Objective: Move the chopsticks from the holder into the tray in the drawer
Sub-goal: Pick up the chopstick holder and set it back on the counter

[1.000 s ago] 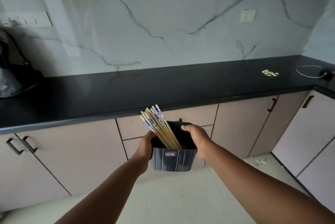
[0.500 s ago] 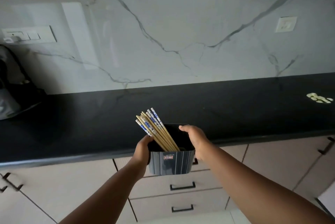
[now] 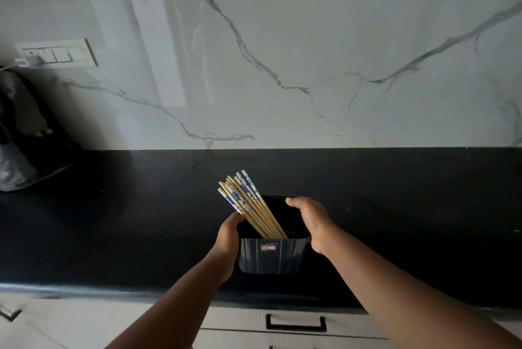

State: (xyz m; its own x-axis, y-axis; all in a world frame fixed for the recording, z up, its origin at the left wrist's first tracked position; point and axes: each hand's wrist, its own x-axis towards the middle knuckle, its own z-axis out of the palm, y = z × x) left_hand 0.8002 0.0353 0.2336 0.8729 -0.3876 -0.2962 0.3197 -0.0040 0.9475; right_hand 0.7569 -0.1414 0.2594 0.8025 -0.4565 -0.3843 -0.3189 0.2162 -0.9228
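Note:
A dark ribbed holder [image 3: 271, 257] with a small red label is over the black countertop [image 3: 113, 221], near its front edge. Several wooden chopsticks [image 3: 248, 204] with blue-and-white patterned tops lean to the upper left out of it. My left hand [image 3: 227, 241] grips the holder's left side, thumb at the rim. My right hand [image 3: 310, 221] grips the right side, fingers curled over the back rim. Below the counter a closed drawer with a black handle [image 3: 296, 323] shows; no tray is in view.
A marble backsplash rises behind the counter with a white switch panel [image 3: 58, 53] at the left. A dark bag or appliance [image 3: 22, 134] sits at the counter's far left. Pale cabinet fronts run below the edge.
The holder, held in both hands, has come up from in front of the cabinet fronts to over the countertop. The view has closed in on the counter; the grip is unchanged.

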